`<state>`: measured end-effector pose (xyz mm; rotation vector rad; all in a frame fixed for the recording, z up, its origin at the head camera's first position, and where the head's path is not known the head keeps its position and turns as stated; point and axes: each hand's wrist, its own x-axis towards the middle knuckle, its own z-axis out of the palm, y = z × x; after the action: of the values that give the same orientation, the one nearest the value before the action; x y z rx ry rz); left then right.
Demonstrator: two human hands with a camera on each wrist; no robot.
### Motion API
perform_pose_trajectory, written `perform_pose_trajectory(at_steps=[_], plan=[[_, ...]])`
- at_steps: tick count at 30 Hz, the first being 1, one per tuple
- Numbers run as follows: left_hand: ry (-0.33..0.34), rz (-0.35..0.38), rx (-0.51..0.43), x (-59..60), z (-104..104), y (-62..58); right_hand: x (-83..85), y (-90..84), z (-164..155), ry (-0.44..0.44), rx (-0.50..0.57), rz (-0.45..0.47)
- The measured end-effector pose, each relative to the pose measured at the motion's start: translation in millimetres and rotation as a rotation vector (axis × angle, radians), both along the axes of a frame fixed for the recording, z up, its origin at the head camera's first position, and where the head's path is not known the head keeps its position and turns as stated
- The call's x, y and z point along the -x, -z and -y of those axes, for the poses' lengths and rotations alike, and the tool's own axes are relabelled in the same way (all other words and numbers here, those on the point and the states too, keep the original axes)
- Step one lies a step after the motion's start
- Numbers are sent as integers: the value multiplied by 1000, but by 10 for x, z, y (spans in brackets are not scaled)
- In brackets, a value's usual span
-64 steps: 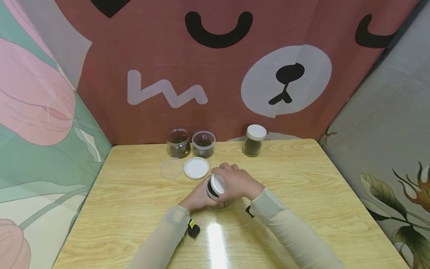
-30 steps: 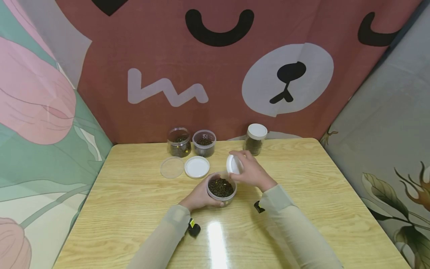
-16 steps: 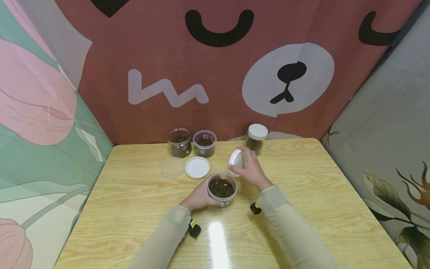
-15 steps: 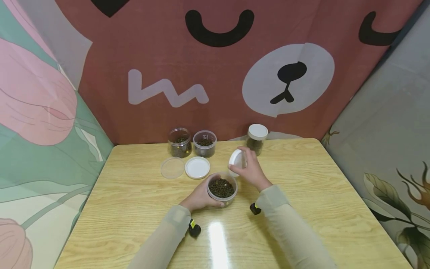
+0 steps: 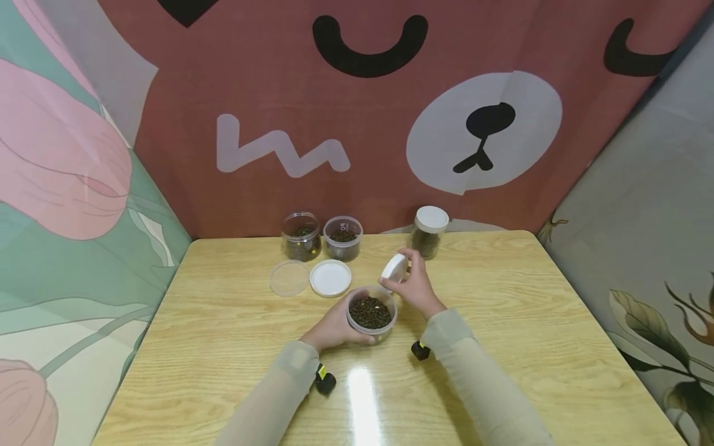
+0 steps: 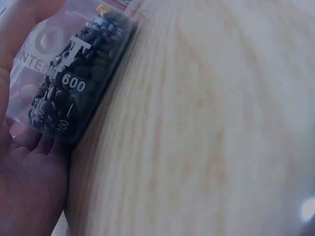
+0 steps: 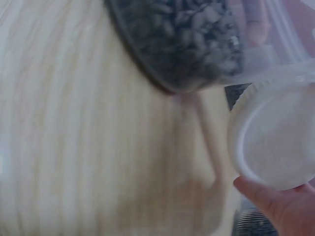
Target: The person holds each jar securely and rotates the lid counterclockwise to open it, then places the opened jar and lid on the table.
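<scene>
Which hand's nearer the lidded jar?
Right. The right hand, pinching a white lid, is close in front of the lidded jar; the left hand, gripping an open tub, is farther off, front-left.

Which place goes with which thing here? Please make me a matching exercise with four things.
Things
1. Thin clear round plastic disc
2. Foremost clear round plastic tub
3. White-lidded clear cylindrical jar
4. Tilted round white plastic lid

Places
A. Held in the right hand
B. Upright at the back, furthest right
C. Held in the left hand
D. Flat on the wood-grain table

Pairs: 1-D, 2-C, 3-B, 4-A
</scene>
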<state>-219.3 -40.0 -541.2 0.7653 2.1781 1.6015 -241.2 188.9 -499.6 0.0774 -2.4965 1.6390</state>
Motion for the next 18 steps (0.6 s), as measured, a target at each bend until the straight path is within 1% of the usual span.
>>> perform_pose_trajectory(at_steps=[9,13,16,18], plan=[[-1,20,-38,7,-1,13,34,142,17,-47,199,32],[-2,14,-43,4,-2,20,64,187,8,-74,297,51],[-2,5,-43,11,-4,31,65,182,-3,-97,358,48],[-2,1,-50,21,-5,42,52,139,1,-112,376,49]])
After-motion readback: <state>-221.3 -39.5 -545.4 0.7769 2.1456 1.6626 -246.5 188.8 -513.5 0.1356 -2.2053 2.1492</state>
